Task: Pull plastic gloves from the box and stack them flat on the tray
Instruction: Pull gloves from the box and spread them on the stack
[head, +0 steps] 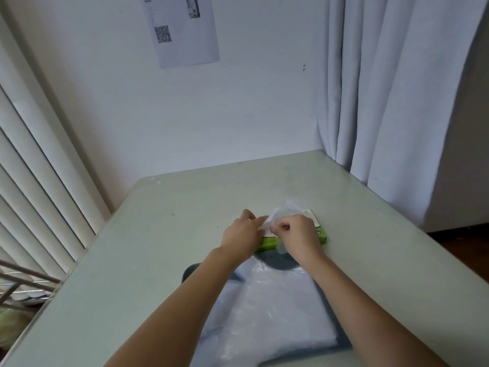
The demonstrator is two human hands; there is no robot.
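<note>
1. Fingers (281,227) of the right hand (300,234) are curled in tight and pinch a thin, clear plastic glove (287,210) that rises crumpled from the top of the box
2. Fingers (260,221) of the left hand (242,234) reach out nearly straight toward 2 o'clock, relaxed, with their tips at the box top by the foot of the glove; whether they touch the glove itself cannot be told
3. The box (321,234) has green sides and a pale top and lies flat on the table (158,234), its long side running from 9 to 3 o'clock; the two hands cover most of it
4. The pinched glove stands over the box at 12 o'clock from the right knuckles, and a loose end of it hangs down at 6 o'clock across the box's green side
5. The tray (342,343), dark blue-grey, lies just at 6 o'clock of the box, on the person's side of it
6. A stack of gloves (277,300), translucent and wrinkled, lies flat on the tray and covers most of its floor; both forearms pass over the tray's sides
7. On the wall at 12 o'clock hangs a sheet of paper (182,30) with a printed code; a pale curtain (397,88) falls at 2 o'clock, and blinds (31,168) run along at 9 o'clock
</note>
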